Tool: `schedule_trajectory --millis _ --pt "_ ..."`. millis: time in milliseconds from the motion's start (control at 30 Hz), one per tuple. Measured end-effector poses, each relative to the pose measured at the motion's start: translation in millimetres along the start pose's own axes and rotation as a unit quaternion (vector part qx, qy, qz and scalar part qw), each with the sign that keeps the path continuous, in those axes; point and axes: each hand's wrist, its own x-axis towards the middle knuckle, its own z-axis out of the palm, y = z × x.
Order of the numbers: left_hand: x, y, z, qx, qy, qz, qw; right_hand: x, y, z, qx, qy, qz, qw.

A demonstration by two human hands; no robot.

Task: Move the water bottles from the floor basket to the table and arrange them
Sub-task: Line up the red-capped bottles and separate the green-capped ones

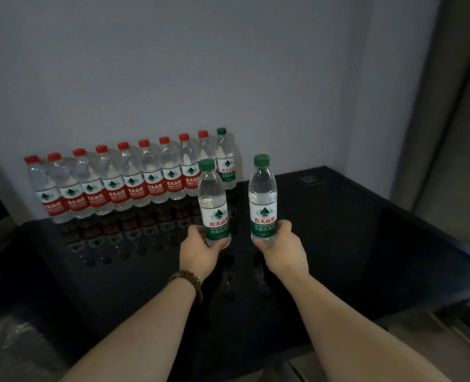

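Note:
My left hand [198, 250] grips the base of an upright green-capped water bottle [213, 199] above the glossy black table [352, 230]. My right hand [279, 244] grips a second green-capped bottle [262, 194] the same way, a little to the right. Along the wall at the table's back stands a row of several red-capped bottles [118, 183]. One green-capped bottle [225, 158] stands at that row's right end, just behind the bottle in my left hand. The floor basket is out of view.
A grey wall [228, 64] backs the table and a beige panel [454, 119] rises on the right. The table's right edge [448, 244] runs diagonally. A small label [311, 179] lies on the tabletop at the back right. Dim floor clutter sits at lower left.

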Motion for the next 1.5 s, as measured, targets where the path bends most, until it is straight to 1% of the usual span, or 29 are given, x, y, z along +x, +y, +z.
schedule_trajectory --millis 67,133,267,433,567,767,933,1133,1200,1367,1500 --pt "8.7 3.3 13.0 0.009 -0.006 0.015 1.0 13.4 -2.6 5.8 -0.06 -0.005 -0.02 0.998" --pt "17.4 7.7 25.6 0.016 -0.015 0.031 0.999 26.7 -4.3 11.5 -0.098 -0.016 -0.045 0.994" --pt "37.9 16.3 48.0 0.037 -0.016 0.046 0.998 53.9 -5.0 16.4 -0.112 -0.013 -0.057 0.992" --pt "72.9 24.8 75.1 0.059 -0.029 0.065 0.996 92.5 -4.3 21.0 -0.143 0.015 -0.052 0.988" --pt "104.4 28.6 97.5 0.076 -0.034 0.075 0.994 125.8 -3.4 28.8 -0.156 0.035 -0.051 0.986" --pt "153.0 30.7 129.4 0.097 -0.029 0.081 0.992 177.8 -1.5 41.4 -0.176 0.092 -0.07 0.977" --pt "189.8 34.4 149.3 0.118 -0.021 0.103 0.987 217.7 -0.7 46.0 -0.153 0.096 -0.051 0.982" --pt "225.9 38.5 171.0 0.169 0.02 0.13 0.977 255.2 -1.2 51.7 -0.141 0.105 -0.041 0.984" --pt "237.5 39.0 175.9 0.153 0.022 0.114 0.981 266.6 -1.4 54.3 -0.144 0.101 -0.042 0.983" --pt "258.0 40.0 180.9 0.065 0.043 0.074 0.994 288.9 -3.8 60.3 -0.145 0.076 -0.047 0.985" --pt "265.7 39.8 183.4 0.072 0.056 0.062 0.994 303.6 -5.9 63.3 -0.144 0.061 -0.051 0.986"
